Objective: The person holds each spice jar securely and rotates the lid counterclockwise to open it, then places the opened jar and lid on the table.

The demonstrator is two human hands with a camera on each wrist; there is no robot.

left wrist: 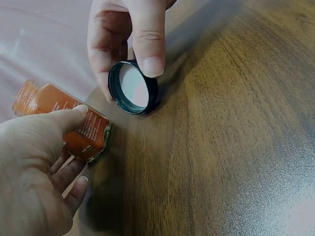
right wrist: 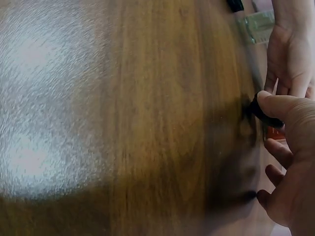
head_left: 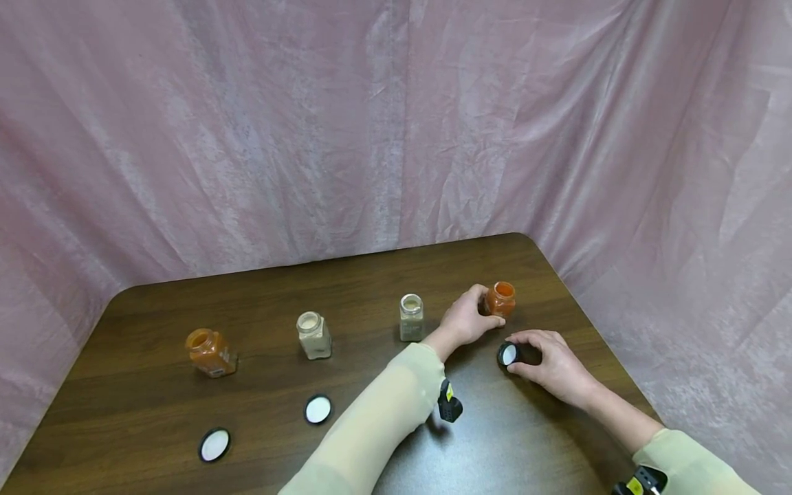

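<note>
We see a dark wood table point(head_left: 346, 289) against pink drapery point(head_left: 309, 124); left hand point(head_left: 467, 320) grips the orange jar point(head_left: 500, 300), right hand point(head_left: 553, 364) pinches a black lid point(head_left: 508, 355).

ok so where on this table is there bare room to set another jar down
The back strip behind the jar row is bare, from the left orange jar to the table's far edge. So is the gap between that jar and the pale jar. Crowded: the right end, where the left hand grips an orange jar and the right hand pinches a lid.
</note>
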